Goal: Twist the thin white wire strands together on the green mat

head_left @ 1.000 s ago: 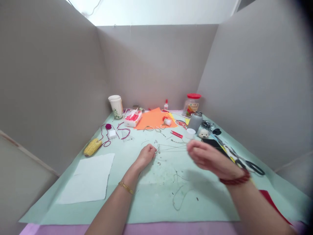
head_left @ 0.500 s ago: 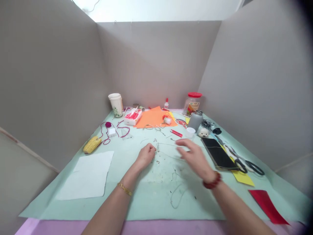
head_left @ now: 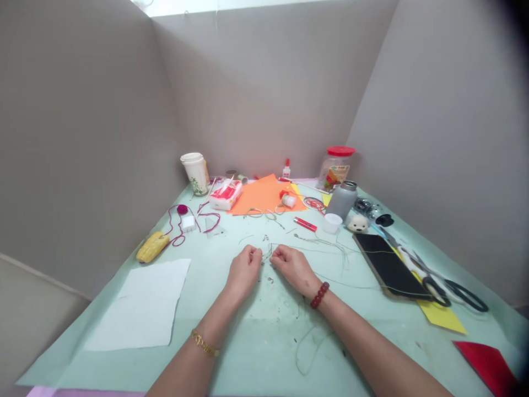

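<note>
Both hands meet near the middle of the table, a small gap between them. My left hand is closed in a pinch on thin greenish cord, a gold bracelet on its wrist. Facing it, my right hand is also pinched on the cord, with a dark red bead bracelet on the wrist. Short strands show between the fingertips. Long pale cord trails right from the hands, across a black phone. A loop of cord lies nearer the front, and small dark bits are scattered below the hands.
At the left are a white cloth, a yellow corn-shaped item and a white cup. Tissues and orange paper lie behind. Rightward are a red lighter, grey bottle, lidded jar and scissors.
My right hand has moved left to meet the left hand, and its spread fingers have closed on the cord. The view has tilted down slightly.
</note>
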`<act>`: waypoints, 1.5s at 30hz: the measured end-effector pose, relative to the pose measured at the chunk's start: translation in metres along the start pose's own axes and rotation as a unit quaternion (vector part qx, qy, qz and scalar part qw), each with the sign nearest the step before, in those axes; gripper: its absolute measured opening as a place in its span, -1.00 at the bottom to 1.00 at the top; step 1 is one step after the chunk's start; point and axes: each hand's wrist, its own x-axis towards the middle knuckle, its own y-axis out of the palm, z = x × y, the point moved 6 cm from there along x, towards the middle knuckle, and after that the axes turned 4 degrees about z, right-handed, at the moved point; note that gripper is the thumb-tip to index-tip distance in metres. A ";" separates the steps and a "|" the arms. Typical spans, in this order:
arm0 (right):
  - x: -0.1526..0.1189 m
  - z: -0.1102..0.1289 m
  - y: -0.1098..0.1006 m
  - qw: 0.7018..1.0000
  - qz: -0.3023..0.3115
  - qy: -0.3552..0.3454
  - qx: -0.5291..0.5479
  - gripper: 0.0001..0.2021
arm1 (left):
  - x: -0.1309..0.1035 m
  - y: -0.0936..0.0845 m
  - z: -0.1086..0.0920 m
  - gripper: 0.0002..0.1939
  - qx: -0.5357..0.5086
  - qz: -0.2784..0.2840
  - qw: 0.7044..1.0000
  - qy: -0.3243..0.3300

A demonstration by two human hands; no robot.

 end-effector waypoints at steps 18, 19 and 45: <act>-0.005 -0.012 -0.028 0.988 -0.046 0.040 -0.145 -0.82 | 0.000 0.004 -0.002 -0.76 0.054 0.019 0.998 0.000; -0.007 -0.011 -0.028 0.988 -0.040 0.036 -0.148 -0.82 | 0.001 0.004 -0.001 -0.75 0.057 0.017 0.998 0.004; 0.003 0.011 -0.010 0.997 -0.041 0.061 -0.010 -0.95 | 0.000 0.004 -0.006 -0.65 0.066 0.022 0.997 0.030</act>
